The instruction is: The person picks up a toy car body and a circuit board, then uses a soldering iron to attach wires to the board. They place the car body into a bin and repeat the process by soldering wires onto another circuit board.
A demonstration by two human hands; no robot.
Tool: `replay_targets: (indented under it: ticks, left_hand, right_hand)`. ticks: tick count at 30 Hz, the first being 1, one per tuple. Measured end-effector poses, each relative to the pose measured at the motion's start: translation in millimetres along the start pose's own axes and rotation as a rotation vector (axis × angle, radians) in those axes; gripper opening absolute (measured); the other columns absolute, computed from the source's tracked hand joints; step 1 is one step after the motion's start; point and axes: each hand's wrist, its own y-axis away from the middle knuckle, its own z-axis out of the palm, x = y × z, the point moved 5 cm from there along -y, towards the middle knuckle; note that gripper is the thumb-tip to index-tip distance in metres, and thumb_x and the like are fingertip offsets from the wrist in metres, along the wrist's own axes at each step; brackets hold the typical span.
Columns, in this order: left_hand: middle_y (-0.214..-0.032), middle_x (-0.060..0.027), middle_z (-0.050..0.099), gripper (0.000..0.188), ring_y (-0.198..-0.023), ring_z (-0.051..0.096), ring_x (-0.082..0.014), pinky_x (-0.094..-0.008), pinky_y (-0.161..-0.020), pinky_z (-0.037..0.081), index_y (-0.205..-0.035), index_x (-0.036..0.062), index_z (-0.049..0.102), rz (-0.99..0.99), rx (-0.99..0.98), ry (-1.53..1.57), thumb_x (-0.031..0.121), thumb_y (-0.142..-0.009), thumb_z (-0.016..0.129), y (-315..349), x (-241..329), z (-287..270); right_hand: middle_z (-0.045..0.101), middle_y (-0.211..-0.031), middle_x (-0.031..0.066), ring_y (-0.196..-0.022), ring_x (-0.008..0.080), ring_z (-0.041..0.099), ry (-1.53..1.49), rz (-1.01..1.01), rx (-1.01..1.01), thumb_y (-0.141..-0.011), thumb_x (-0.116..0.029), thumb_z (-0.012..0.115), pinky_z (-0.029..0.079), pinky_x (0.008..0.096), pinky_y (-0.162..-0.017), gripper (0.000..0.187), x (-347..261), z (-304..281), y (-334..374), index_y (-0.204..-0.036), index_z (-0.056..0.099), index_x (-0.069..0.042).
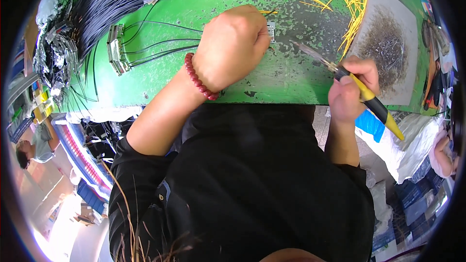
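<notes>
right grip [350,87] holds a soldering iron [373,101] (yellow and black)

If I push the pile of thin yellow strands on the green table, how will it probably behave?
The thin yellow strands would probably scatter rather than slide together, since they lie loose and criss-crossed. Each is likely fairly stiff, as most lie nearly straight. They are probably very light, being so slender.
</notes>
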Motion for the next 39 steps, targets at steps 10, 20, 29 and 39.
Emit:
replay_targets:
  ticks: [10,20,29,39]
  left_hand:
    - [-0.074,-0.0135,0.06,0.007,-0.071,0.06,-0.0315,-0.0377,-0.063,0.049,-0.071,-0.0013,0.058,0.042,-0.001,-0.088,0.0,-0.073,0.064,-0.5,3.1,1.4]
    - [-0.074,-0.0143,0.059,0.006,-0.071,0.06,-0.0329,-0.0385,-0.063,0.049,-0.071,-0.0016,0.057,0.056,-0.003,-0.087,0.0,-0.073,0.062,-1.1,3.1,1.2]
    - [-0.071,-0.0143,0.057,0.007,-0.069,0.058,-0.0333,-0.0393,-0.061,0.048,-0.069,-0.0019,0.056,0.052,0.01,-0.071,-0.001,-0.073,0.061,-1.4,3.1,1.3]
    - [-0.07,-0.0152,0.056,0.007,-0.068,0.058,-0.0343,-0.0403,-0.06,0.048,-0.069,-0.002,0.056,0.062,-0.028,-0.093,0.0,-0.073,0.061,-4.7,3.1,1.8]
  right_hand:
    - [0.051,-0.076,0.0013,-0.064,0.0056,0.043,0.092,0.008,-0.055,-0.078,-0.017,0.071,0.032,0.0206,-0.057,0.024,12.8,11.6,-3.7,-0.088,0.057,0.0]
    - [0.052,-0.076,0.0015,-0.063,0.0064,0.044,0.147,0.013,-0.098,-0.077,-0.018,0.073,0.033,0.0211,-0.057,0.026,13.9,14.5,-4.0,-0.089,0.058,-0.001]
    - [0.052,-0.075,0.0013,-0.063,0.0058,0.042,0.143,0.03,-0.085,-0.076,-0.013,0.071,0.032,0.0208,-0.057,0.023,13.9,15.4,-4.9,-0.089,0.057,0.0]
    - [0.052,-0.076,0.0009,-0.063,0.0055,0.043,0.121,0.024,-0.079,-0.077,-0.013,0.072,0.033,0.0199,-0.057,0.023,15.4,13.2,-3.9,-0.089,0.058,0.0]
